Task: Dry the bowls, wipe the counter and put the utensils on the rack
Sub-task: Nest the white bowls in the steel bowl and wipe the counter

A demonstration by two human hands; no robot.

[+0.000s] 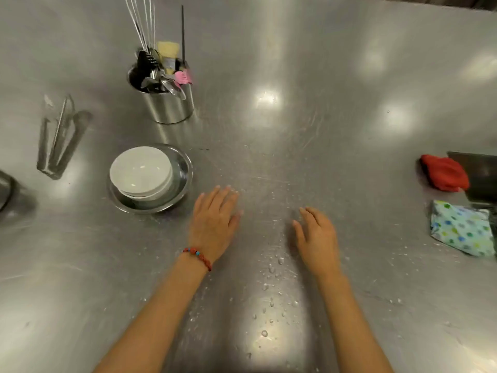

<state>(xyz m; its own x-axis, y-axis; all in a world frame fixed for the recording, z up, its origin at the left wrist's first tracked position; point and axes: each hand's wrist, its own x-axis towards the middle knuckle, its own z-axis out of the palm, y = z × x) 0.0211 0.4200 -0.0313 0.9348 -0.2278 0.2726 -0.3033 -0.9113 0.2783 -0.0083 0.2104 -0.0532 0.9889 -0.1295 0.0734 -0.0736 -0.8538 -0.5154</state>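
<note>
White bowls (141, 172) sit stacked inside a steel bowl (185, 168) on the steel counter (309, 76), left of centre. Behind them a steel canister (168, 106) holds spoons, skewers and other utensils. Steel tongs (57, 138) lie at the left. A dotted cloth (461, 230) and a red cloth (445, 172) lie at the right edge. My left hand (213, 222), with a bead bracelet on the wrist, rests flat and empty just right of the bowls. My right hand (317, 238) rests beside it, empty, fingers apart. Water drops (271, 269) dot the counter between and below my hands.
A dark steel object (481, 176) stands at the right edge behind the cloths. Part of a round metal vessel (5, 189) shows at the left edge.
</note>
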